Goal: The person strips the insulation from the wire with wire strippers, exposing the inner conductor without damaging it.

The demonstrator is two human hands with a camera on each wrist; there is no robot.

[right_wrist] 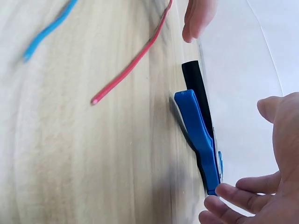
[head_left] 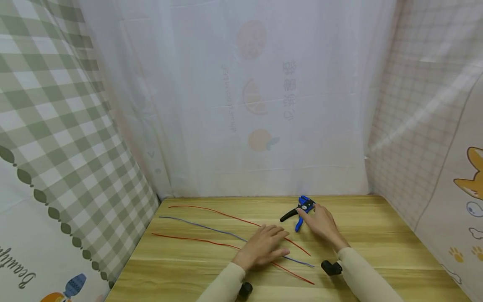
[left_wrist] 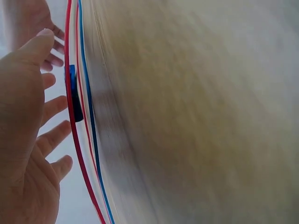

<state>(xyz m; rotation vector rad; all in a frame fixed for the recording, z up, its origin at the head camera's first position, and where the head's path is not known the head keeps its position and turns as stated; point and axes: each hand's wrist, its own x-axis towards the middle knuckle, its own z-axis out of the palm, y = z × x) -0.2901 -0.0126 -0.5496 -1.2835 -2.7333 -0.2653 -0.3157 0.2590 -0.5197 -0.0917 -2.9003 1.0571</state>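
A wire stripper (head_left: 309, 204) with one blue and one black handle lies near the back of the wooden table. My right hand (head_left: 322, 222) reaches over its right side. The right wrist view shows the fingertips (right_wrist: 226, 190) close by the tool's head, thumb apart; contact is hard to tell. Three long wires lie roughly side by side: a far red wire (head_left: 222, 214), a blue wire (head_left: 203, 226) in the middle and a near red wire (head_left: 192, 239). Above them hovers my left hand (head_left: 262, 245), fingers spread, holding nothing; it hides part of the wires.
A pale printed curtain (head_left: 264, 100) hangs behind the table's back edge. Green checked cloth (head_left: 56, 84) borders the left side, and another printed sheet (head_left: 426, 167) the right. Black wrist-camera mounts (head_left: 332, 267) stick out from the sleeves.
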